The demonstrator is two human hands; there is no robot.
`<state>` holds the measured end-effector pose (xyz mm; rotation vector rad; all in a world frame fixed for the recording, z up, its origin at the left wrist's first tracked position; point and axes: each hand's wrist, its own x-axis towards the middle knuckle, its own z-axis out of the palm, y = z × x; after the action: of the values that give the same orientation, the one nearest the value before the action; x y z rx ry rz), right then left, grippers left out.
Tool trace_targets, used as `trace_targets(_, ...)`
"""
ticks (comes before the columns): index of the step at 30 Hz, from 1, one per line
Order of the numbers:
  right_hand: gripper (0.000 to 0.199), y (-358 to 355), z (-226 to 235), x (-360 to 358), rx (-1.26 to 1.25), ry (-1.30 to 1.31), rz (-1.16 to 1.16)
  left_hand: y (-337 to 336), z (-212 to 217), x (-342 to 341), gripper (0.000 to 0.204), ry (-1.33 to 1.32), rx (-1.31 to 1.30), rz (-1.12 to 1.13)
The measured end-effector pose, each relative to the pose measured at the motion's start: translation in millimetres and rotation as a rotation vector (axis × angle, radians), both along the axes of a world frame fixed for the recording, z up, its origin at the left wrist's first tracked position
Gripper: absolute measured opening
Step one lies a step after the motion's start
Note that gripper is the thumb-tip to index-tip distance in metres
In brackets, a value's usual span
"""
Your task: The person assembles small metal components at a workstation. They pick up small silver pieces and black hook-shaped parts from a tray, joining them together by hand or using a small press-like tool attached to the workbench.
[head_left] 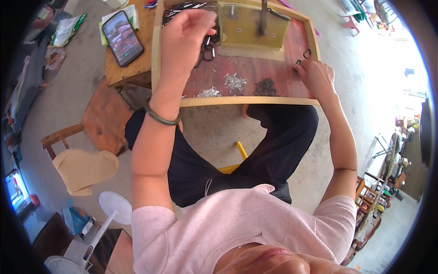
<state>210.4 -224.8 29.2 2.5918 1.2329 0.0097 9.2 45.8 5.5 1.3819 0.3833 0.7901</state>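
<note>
My left hand (188,39) is raised over the left side of a wooden-rimmed tray (255,100), its fingers curled together; what they hold, if anything, is hidden. Beneath and beside it lie black carabiner-like loops with silver bars (210,52). At the tray's right edge, my right hand (315,75) is closed, with a small black piece (298,62) at its fingertips. Just past its knuckles shows a black loop (307,54). Along the near side sit two heaps of small silver pins (236,82) and a heap of tiny dark parts (265,87).
A yellowish plate (251,34) with an upright metal bar (263,20) stands at the tray's back. On the wooden table at left lies a phone (122,38). A wooden chair (105,116) and a white fan (114,205) stand to the left.
</note>
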Motion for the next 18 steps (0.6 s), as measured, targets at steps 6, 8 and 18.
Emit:
trace_targets(6, 0.020, -4, -30, 10, -0.039, -0.142, -0.068, -14, 3, 14, 0.021, 0.025, 0.008, -0.090)
trace_targets(8, 0.015, -5, -31, 11, -0.052, -0.128, -0.025, -15, 3, 16, 0.018, 0.003, -0.013, -0.122)
trace_targets(18, 0.014, 23, 17, -10, 0.760, 1.003, -0.040, -19, 1, 21, 0.024, 0.125, 0.149, -0.252)
